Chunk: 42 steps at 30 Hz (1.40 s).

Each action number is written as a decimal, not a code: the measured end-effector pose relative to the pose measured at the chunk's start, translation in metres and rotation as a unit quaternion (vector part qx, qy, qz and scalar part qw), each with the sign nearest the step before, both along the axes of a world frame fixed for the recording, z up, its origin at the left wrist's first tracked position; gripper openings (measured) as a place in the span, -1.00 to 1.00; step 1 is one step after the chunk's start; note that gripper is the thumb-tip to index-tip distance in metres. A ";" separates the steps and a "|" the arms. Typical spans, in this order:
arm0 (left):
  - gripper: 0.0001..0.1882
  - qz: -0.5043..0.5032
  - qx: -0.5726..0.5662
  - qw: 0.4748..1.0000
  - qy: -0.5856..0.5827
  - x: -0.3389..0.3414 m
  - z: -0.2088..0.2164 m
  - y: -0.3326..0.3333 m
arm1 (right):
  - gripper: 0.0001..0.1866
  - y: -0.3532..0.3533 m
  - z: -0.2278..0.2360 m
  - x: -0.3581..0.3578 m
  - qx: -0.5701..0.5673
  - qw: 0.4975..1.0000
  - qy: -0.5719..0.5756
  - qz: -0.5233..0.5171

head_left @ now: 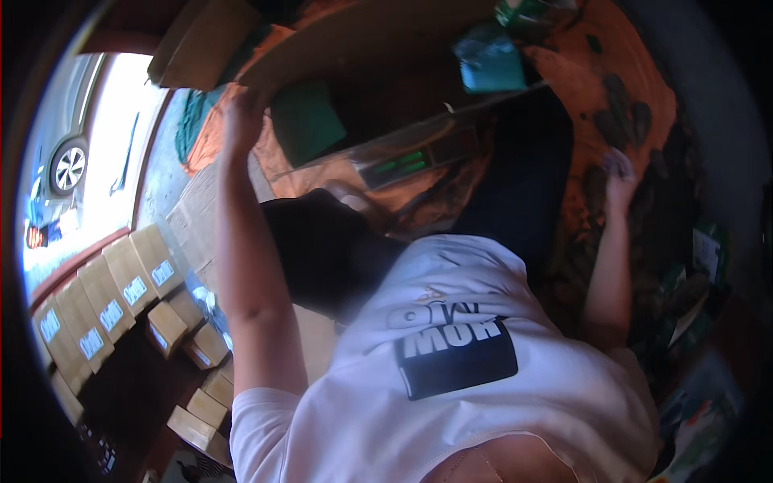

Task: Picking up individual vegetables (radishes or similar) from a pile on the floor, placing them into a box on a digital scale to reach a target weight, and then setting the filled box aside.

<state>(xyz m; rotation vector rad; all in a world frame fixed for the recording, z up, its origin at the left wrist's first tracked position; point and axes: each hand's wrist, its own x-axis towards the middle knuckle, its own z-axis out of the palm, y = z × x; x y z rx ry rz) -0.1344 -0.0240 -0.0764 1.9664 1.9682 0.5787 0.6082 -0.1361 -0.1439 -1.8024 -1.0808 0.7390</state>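
Cardboard box (362, 39) just beyond scale (419, 161). Left hand (245, 117) at box's edge, grip unclear; right hand (619, 175), right of scale, fingers half-curled, hold unclear. Left slipping could tip box onto scale.

The left hand (244, 113) was at the left end of a large open cardboard box (362, 44), its grip too blurred to judge. The right hand (618, 172), fingers partly curled, was near dark elongated pieces (618, 101) on an orange sheet (651, 76). A scale (378, 175) with a green-lit display lay nearer the person's legs. Smaller cartons (98, 283) stood at left, below a bright opening with a car wheel (69, 165) beyond.
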 end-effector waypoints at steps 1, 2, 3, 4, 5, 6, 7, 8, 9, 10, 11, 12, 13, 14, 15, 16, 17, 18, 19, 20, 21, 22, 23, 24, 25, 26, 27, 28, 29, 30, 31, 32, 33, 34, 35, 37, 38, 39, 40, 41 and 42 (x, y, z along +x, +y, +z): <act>-0.72 0.010 -0.002 1.000 0.023 -0.002 -0.002 0.002 | -0.75 -0.026 -0.037 0.016 -0.045 0.998 0.029 -0.042; -0.71 0.004 0.022 0.999 0.031 -0.005 -0.002 0.001 | -0.76 -0.053 -0.074 0.025 -0.063 0.994 0.055 -0.072; -0.70 -0.009 0.006 0.999 0.052 -0.007 -0.003 0.001 | -0.76 -0.082 -0.108 0.028 -0.092 0.990 -0.099 -0.048; -0.69 0.009 -0.004 1.000 -0.007 -0.009 -0.004 0.000 | -0.76 -0.110 -0.140 0.024 -0.127 0.979 -0.153 -0.034; -0.68 -0.047 -0.006 0.992 0.121 -0.012 -0.001 0.000 | -0.76 -0.135 -0.166 0.018 -0.230 0.957 -0.175 -0.029; -0.66 0.075 -0.055 0.990 -0.104 -0.010 -0.005 -0.003 | -0.76 -0.159 -0.185 0.007 -0.257 0.946 -0.197 0.013; -0.61 0.052 -0.037 0.991 -0.117 -0.010 -0.005 -0.005 | -0.75 -0.180 -0.198 -0.006 -0.307 0.931 -0.194 0.046; -0.59 0.007 -0.029 0.995 -0.093 -0.010 -0.005 -0.008 | -0.74 -0.195 -0.206 -0.021 -0.336 0.920 -0.190 0.073; -0.58 0.013 0.003 0.999 -0.051 -0.010 -0.005 -0.011 | -0.74 -0.205 -0.211 -0.038 -0.352 0.911 -0.190 0.097; -0.56 -0.037 -0.008 0.998 -0.059 -0.009 -0.004 -0.013 | -0.73 -0.213 -0.211 -0.054 -0.361 0.907 -0.184 0.116; -0.54 0.015 -0.058 0.989 -0.132 -0.009 -0.003 -0.015 | -0.72 -0.217 -0.209 -0.068 -0.367 0.902 -0.183 0.137; -0.52 0.087 -0.084 0.974 -0.192 -0.008 -0.002 -0.017 | -0.71 -0.217 -0.204 -0.080 -0.366 0.900 -0.181 0.150; -0.52 0.063 -0.111 0.971 -0.203 -0.008 -0.002 -0.018 | -0.70 -0.216 -0.196 -0.087 -0.363 0.901 -0.174 0.162; -0.51 0.090 -0.113 0.964 -0.221 -0.008 -0.001 -0.019 | -0.69 -0.210 -0.189 -0.094 -0.358 0.903 -0.170 0.168; -0.49 0.117 -0.097 0.961 -0.233 -0.008 -0.001 -0.020 | -0.68 -0.205 -0.181 -0.098 -0.352 0.905 -0.163 0.175; -0.45 0.091 -0.086 0.975 -0.181 -0.008 0.000 -0.020 | -0.67 -0.199 -0.171 -0.100 -0.345 0.909 -0.154 0.177; -0.45 0.083 -0.101 0.972 -0.194 -0.009 0.001 -0.020 | -0.66 -0.192 -0.160 -0.099 -0.337 0.913 -0.145 0.177; -0.45 0.040 -0.087 0.988 -0.125 -0.009 0.001 -0.020 | -0.65 -0.185 -0.150 -0.097 -0.329 0.917 -0.138 0.176; -0.45 0.016 -0.058 0.998 -0.025 -0.009 0.001 -0.021 | -0.64 -0.179 -0.140 -0.095 -0.322 0.921 -0.134 0.175; -0.45 0.035 -0.070 0.994 -0.071 -0.009 0.001 -0.021 | -0.63 -0.175 -0.129 -0.091 -0.313 0.925 -0.128 0.172; -0.45 0.013 -0.088 0.989 -0.115 -0.010 0.001 -0.021 | -0.62 -0.170 -0.117 -0.087 -0.303 0.930 -0.125 0.168; -0.45 0.050 -0.098 0.983 -0.145 -0.009 0.000 -0.021 | -0.61 -0.167 -0.108 -0.084 -0.297 0.932 -0.122 0.167; -0.45 0.091 -0.088 0.979 -0.160 -0.009 0.000 -0.021 | -0.60 -0.165 -0.099 -0.083 -0.299 0.931 -0.105 0.183; -0.42 0.109 -0.097 0.973 -0.176 -0.009 0.000 -0.021 | -0.66 -0.172 -0.082 -0.067 -0.292 0.929 -0.182 0.138; -0.42 0.085 -0.115 0.971 -0.190 -0.008 -0.001 -0.021 | -0.65 -0.179 -0.064 -0.042 -0.193 0.932 -0.264 0.153; -0.41 0.100 -0.120 0.965 -0.211 -0.008 -0.001 -0.020 | -0.60 -0.182 -0.049 -0.017 -0.159 0.970 -0.163 0.082; -0.40 0.132 -0.103 0.960 -0.225 -0.007 -0.002 -0.019 | -0.55 -0.191 -0.031 0.014 -0.114 0.934 -0.334 0.053; -0.38 0.146 -0.112 0.954 -0.237 -0.007 -0.002 -0.018 | -0.48 -0.206 -0.013 0.047 -0.114 0.893 -0.435 -0.017; -0.38 0.135 -0.131 0.950 -0.248 -0.006 -0.003 -0.017 | -0.39 -0.228 0.004 0.077 -0.118 0.845 -0.511 -0.105; -0.38 0.124 -0.129 0.951 -0.251 -0.006 -0.004 -0.017 | -0.42 -0.250 0.016 0.106 -0.153 0.817 -0.513 -0.213; -0.37 0.132 -0.106 0.955 -0.245 -0.007 -0.004 -0.017 | -0.45 -0.280 0.023 0.125 -0.183 0.821 -0.461 -0.282; -0.39 0.141 -0.101 0.951 -0.257 -0.006 -0.005 -0.017 | -0.47 -0.304 0.023 0.145 -0.204 0.842 -0.359 -0.346; -0.39 0.126 -0.113 0.949 -0.267 -0.007 -0.005 -0.017 | -0.49 -0.325 0.017 0.160 -0.181 0.891 -0.152 -0.388; -0.41 0.124 -0.120 0.946 -0.273 -0.007 -0.005 -0.018 | -0.50 -0.344 0.012 0.173 -0.136 0.899 0.071 -0.410; -0.43 0.142 -0.105 0.946 -0.271 -0.007 -0.005 -0.018 | -0.51 -0.365 0.008 0.181 -0.105 0.864 0.254 -0.422; -0.50 0.151 -0.104 0.942 -0.280 -0.005 -0.006 -0.018 | -0.57 -0.385 -0.011 0.193 -0.118 0.838 0.352 -0.399; -0.45 0.133 -0.131 0.943 -0.276 -0.005 -0.004 -0.016 | -0.57 -0.389 -0.020 0.198 -0.146 0.831 0.357 -0.400; -0.40 0.155 -0.133 0.944 -0.259 -0.005 -0.003 -0.016 | -0.57 -0.386 -0.028 0.205 -0.166 0.833 0.342 -0.401; -0.41 0.149 -0.135 0.946 -0.255 -0.004 -0.002 -0.016 | -0.58 -0.383 -0.035 0.209 -0.181 0.834 0.330 -0.403; -0.41 0.144 -0.139 0.943 -0.265 -0.003 -0.002 -0.016 | -0.58 -0.379 -0.039 0.212 -0.193 0.838 0.316 -0.400; -0.42 0.116 -0.147 0.946 -0.264 -0.002 -0.002 -0.017 | -0.58 -0.376 -0.043 0.214 -0.201 0.843 0.304 -0.396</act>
